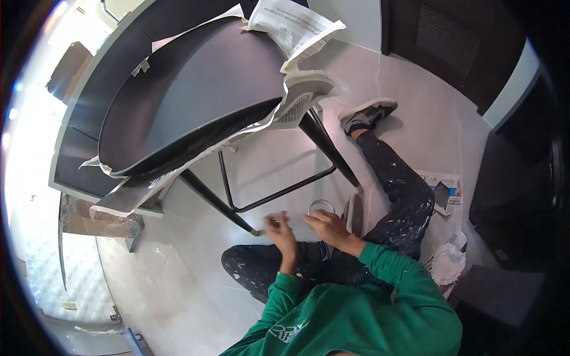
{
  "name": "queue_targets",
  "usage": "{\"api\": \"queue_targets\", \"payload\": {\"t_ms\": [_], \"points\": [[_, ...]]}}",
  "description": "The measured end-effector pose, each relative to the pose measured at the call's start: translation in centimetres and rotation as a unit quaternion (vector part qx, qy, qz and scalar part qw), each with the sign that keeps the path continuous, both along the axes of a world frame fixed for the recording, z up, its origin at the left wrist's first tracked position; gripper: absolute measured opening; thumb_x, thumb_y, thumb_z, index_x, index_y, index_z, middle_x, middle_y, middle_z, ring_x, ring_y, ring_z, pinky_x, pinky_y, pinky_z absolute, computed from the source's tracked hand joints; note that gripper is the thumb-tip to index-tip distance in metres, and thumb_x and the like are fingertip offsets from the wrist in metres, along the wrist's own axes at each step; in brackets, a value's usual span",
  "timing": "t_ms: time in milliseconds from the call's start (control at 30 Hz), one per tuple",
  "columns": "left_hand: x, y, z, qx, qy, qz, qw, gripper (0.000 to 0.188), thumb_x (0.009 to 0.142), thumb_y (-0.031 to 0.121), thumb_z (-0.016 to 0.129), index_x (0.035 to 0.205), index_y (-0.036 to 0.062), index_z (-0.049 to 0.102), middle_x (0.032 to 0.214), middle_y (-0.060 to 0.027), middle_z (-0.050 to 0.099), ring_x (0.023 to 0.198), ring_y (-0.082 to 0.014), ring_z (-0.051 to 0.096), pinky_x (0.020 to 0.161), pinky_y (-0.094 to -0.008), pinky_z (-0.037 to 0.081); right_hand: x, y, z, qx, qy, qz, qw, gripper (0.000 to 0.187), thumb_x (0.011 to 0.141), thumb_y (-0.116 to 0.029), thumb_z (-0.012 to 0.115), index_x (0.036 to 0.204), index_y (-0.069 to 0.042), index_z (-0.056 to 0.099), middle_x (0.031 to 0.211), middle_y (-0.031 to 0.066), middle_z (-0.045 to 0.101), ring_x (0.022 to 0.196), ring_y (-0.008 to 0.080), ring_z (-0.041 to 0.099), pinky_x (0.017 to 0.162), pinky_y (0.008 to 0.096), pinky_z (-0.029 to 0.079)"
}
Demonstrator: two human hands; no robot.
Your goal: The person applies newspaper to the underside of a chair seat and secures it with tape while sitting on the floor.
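A dark chair with a smooth seat stands in front of me on slim black legs. Printed newspaper is fixed along its rim, with more paper hanging at the near side. My left hand is raised above my lap near a chair leg, its fingers curled; whatever they hold is too small to make out. My right hand is closed just to its right, with the thumb side toward the left hand. Right beside its knuckles shows a round, ring-rimmed object, partly covered by the hand; its kind is unclear.
I sit on a pale floor with my legs bent, in paint-spotted trousers. Newspaper and crumpled paper lie by my right leg. A black case-like object stands at the right. Cardboard and plastic wrap are at the left, beside a curved dark panel.
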State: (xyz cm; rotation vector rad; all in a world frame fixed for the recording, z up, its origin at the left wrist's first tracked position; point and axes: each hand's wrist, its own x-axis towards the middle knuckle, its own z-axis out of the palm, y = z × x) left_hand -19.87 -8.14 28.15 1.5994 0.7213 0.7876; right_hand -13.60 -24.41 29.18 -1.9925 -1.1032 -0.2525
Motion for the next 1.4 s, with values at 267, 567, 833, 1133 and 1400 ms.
{"api": "queue_targets", "payload": {"t_ms": [267, 567, 833, 1133, 1400], "points": [[-1.6, 5.4, 3.9, -0.012, -0.027, -0.022, 0.999, 0.015, 0.11, 0.021, 0.054, 0.114, 0.0062, 0.051, 0.104, -0.0078, 0.07, 0.091, -0.0137, 0.071, 0.049, -0.0216, 0.046, 2.7, 1.4, -10.3, -0.213, 0.01, -0.021, 0.977, 0.058, 0.089, -0.015, 0.072, 0.144, -0.003, 0.057, 0.104, 0.0156, 0.068, 0.099, 0.0313, 0.068, 0.083, 0.0432, 0.058], [-2.2, -1.5, 10.0, 0.029, -0.097, -0.096, 0.99, 0.01, 0.11, 0.009, 0.05, 0.118, 0.0029, 0.049, 0.115, -0.0142, 0.071, 0.066, -0.0043, 0.059, 0.048, -0.0179, 0.04, 0.1, 3.3, 6.0, 0.201, 0.494, 0.069, 0.843, 0.027, 0.094, -0.017, 0.077, 0.114, 0.001, 0.072, 0.109, 0.0068, 0.07, 0.105, 0.0142, 0.067, 0.087, 0.0307, 0.053], [0.6, -3.5, 15.8, 0.282, -0.097, -0.229, 0.927, 0.053, 0.098, -0.003, 0.065, 0.145, -0.0017, 0.041, 0.136, -0.024, 0.062, 0.095, -0.0243, 0.073, 0.059, -0.0256, 0.056, 1.0, 0.2, 13.0, 0.388, 0.227, -0.037, 0.892, 0.01, 0.092, -0.003, 0.075, 0.099, -0.001, 0.068, 0.107, 0.0101, 0.066, 0.102, 0.019, 0.063, 0.09, 0.032, 0.05], [2.8, -3.1, 30.5, 0.778, -0.061, -0.355, 0.515, 0.069, 0.087, 0.019, 0.078, 0.151, 0.014, 0.054, 0.139, -0.0119, 0.066, 0.131, -0.0302, 0.062, 0.112, -0.0462, 0.05, 6.0, -5.4, 21.8, 0.544, 0.021, 0.02, 0.839, 0.007, 0.106, -0.005, 0.056, 0.11, -0.001, 0.051, 0.116, 0.0178, 0.059, 0.107, 0.021, 0.06, 0.096, 0.0358, 0.052], [7.7, -3.5, 39.6, 0.892, 0.092, -0.219, 0.384, 0.069, 0.092, 0.014, 0.068, 0.157, 0.0081, 0.044, 0.156, -0.012, 0.05, 0.147, -0.0273, 0.044, 0.124, -0.0482, 0.035, 9.0, -4.7, 22.9, 0.596, 0.076, 0.106, 0.792, 0.015, 0.106, -0.007, 0.059, 0.117, 0.001, 0.053, 0.112, 0.0185, 0.063, 0.098, 0.0161, 0.062, 0.084, 0.0292, 0.055]]}}
